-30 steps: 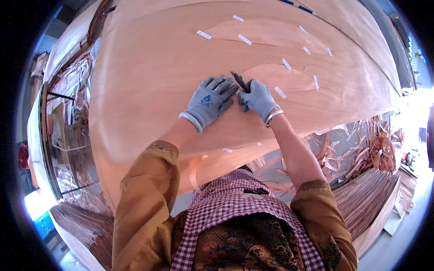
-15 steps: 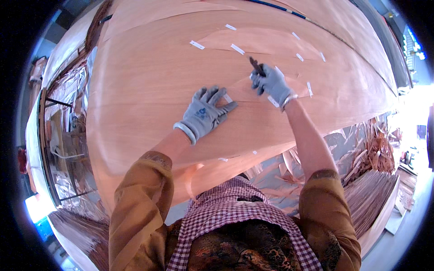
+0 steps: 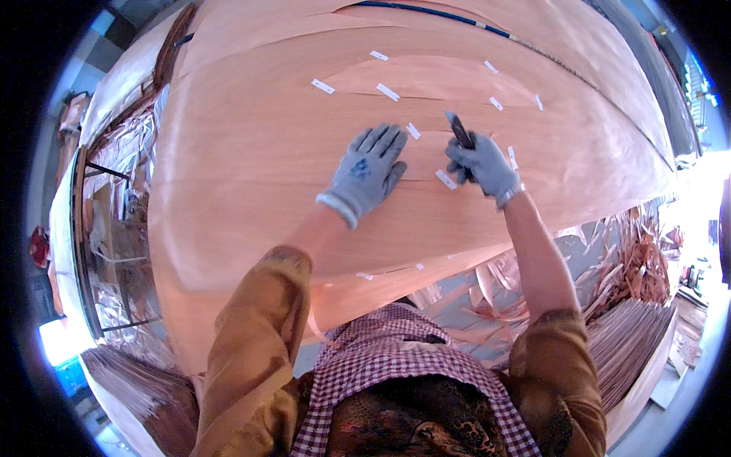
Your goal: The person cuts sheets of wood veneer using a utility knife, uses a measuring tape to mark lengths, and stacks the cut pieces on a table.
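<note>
A broad sheet of thin reddish-brown wood veneer [image 3: 244, 175] spreads beneath both gloved hands. My left hand [image 3: 364, 171] lies flat on it, fingers stretched out and holding nothing. Close to those fingertips, a short white tape strip [image 3: 413, 131] sticks to the veneer. My right hand [image 3: 487, 167] is closed around a dark-handled knife [image 3: 460, 131], its pale blade pointing up and away from me. Another tape strip [image 3: 446, 180] lies just below the right fingers, and one more tape strip [image 3: 512, 158] is beside the right hand. The palm-side grip on the handle is hidden.
Several more tape strips [image 3: 387, 92] mark a curved patch farther off. A blue-and-white banded rod [image 3: 426, 13] crosses the far side. Veneer stacks stand at lower right [image 3: 632, 343] and lower left [image 3: 137, 388]. Torn veneer scraps [image 3: 646, 266] pile up right; a dark metal frame [image 3: 78, 228] stands left.
My left hand has slid up and right, its fingers now closer together. The right hand with the knife has moved right and slightly nearer me. A tape strip now shows between the hands.
</note>
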{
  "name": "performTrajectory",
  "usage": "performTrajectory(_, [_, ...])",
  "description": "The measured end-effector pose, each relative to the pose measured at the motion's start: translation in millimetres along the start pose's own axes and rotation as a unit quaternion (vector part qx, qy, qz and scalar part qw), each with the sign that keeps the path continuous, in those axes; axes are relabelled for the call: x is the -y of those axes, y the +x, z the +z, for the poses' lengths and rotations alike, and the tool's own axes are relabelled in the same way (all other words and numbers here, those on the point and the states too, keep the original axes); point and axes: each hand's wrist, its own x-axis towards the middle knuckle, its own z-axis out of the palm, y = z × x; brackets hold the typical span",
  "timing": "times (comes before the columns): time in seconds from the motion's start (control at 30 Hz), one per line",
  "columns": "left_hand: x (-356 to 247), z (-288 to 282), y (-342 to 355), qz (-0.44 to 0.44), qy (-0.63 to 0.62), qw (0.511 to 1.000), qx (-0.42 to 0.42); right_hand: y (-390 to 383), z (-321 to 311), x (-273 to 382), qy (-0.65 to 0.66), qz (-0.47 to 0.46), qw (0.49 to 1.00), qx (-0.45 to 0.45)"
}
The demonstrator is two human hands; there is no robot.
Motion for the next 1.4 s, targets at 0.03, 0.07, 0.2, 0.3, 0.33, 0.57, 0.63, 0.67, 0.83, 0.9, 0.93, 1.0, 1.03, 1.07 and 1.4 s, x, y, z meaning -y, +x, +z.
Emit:
performTrajectory(0.03, [-3, 4, 13, 0.002, 0.031, 1.0, -0.003, -20, -7, -4, 0.059, -0.01, 0.998, 0.016])
performTrajectory(0.07, [-1, 18, 17, -0.004, 0.054, 0.999, -0.004, -36, -4, -9, 0.116, 0.005, 0.992, 0.044])
performTrajectory(0.2, [-4, 37, 13, -0.038, 0.085, 0.995, 0.036, -93, 30, -36, 0.225, 0.083, 0.965, 0.108])
performTrajectory(0.3, [-13, 17, 35, -0.013, 0.077, 0.991, 0.109, -103, 56, -26, 0.208, 0.057, 0.968, 0.131])
performTrajectory(0.33, [-12, 4, 35, 0.013, 0.066, 0.986, 0.15, -105, 65, -11, 0.185, 0.017, 0.972, 0.145])
performTrajectory(0.57, [38, -151, -137, 0.051, -0.076, 0.991, 0.095, -125, 152, 10, 0.133, -0.031, 0.988, 0.068])
performTrajectory(0.63, [63, -196, -220, 0.016, -0.08, 0.996, 0.022, -127, 205, 12, 0.14, -0.059, 0.983, 0.105])
performTrajectory(0.67, [71, -226, -266, -0.024, -0.095, 0.995, 0.004, -128, 239, 13, 0.149, -0.072, 0.978, 0.125])
performTrajectory(0.83, [101, -345, -519, -0.239, -0.054, 0.957, -0.156, -80, 384, 24, 0.0, -0.027, 0.989, 0.146])
performTrajectory(0.9, [101, -349, -632, -0.37, 0.003, 0.909, -0.191, -78, 427, 50, -0.103, -0.028, 0.987, 0.12])
performTrajectory(0.93, [106, -333, -702, -0.386, -0.017, 0.894, -0.225, -84, 451, 64, -0.158, -0.031, 0.981, 0.109])
performTrajectory(1.0, [101, -294, -828, -0.564, -0.018, 0.825, 0.038, -80, 484, 54, -0.224, -0.051, 0.97, 0.081])
performTrajectory(1.03, [99, -269, -915, -0.539, 0.023, 0.83, 0.143, -84, 507, 54, -0.261, -0.111, 0.958, 0.046])
performTrajectory(1.07, [85, -266, -905, -0.578, -0.082, 0.786, 0.205, -90, 513, 43, -0.311, -0.158, 0.937, -0.012])
performTrajectory(1.4, [229, -324, -833, -0.502, -0.107, 0.852, 0.1, -99, 526, 29, -0.46, -0.124, 0.873, -0.104])
